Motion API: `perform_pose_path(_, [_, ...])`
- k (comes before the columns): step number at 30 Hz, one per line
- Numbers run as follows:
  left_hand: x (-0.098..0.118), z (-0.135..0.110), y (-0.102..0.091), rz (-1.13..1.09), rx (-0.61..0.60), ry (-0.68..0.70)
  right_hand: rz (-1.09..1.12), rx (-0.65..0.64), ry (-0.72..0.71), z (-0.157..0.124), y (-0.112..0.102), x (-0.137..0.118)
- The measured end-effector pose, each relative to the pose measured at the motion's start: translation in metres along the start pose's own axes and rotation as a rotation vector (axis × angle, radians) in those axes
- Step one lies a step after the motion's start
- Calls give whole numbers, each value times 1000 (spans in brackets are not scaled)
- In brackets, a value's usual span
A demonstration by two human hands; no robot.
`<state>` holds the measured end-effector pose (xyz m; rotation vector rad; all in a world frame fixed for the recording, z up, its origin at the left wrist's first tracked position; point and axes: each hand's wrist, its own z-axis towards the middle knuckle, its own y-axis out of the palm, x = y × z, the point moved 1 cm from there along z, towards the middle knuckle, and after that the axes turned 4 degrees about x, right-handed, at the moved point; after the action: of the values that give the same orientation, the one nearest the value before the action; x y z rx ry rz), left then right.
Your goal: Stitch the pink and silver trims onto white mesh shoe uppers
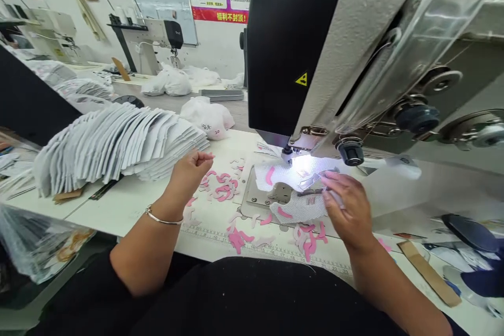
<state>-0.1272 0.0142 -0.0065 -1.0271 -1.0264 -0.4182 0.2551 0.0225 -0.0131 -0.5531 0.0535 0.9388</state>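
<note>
My left hand (193,169) is closed in a pinch between the stack of fabric pieces and some loose pink pieces (225,189). A speck of pink shows at its fingertips, too small to name. Under the lit needle of a sewing machine (293,58) lies a white mesh fabric piece (289,210) with curved pink patches on it. My right hand (348,207) rests at the right side of this mesh, its fingers closed on a slim two-bladed metal tool that looks like thread snips (311,184). The fingers hide the tool's handle.
A tall fanned stack of white-grey fabric pieces (122,142) fills the left of the table. More pink scraps (238,239) lie along the ruler tape (275,252) at the front edge. A white bag (208,115) stands behind. A brown strip (429,273) lies at right.
</note>
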Motion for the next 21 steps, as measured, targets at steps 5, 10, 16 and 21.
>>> perform_pose_path(5, [-37, 2, 5, 416, -164, -12, 114, 243, 374, -19, -2, 27])
perform_pose_path(10, [-33, 24, 16, 553, -161, 13, 168, 317, 451, -25, 7, 40])
perform_pose_path(16, [-28, 56, 34, 628, -262, 7, 160, 295, 460, -27, 9, 47])
perform_pose_path(21, [-34, 58, 53, 646, -357, -15, 150, 268, 434, -27, 10, 49])
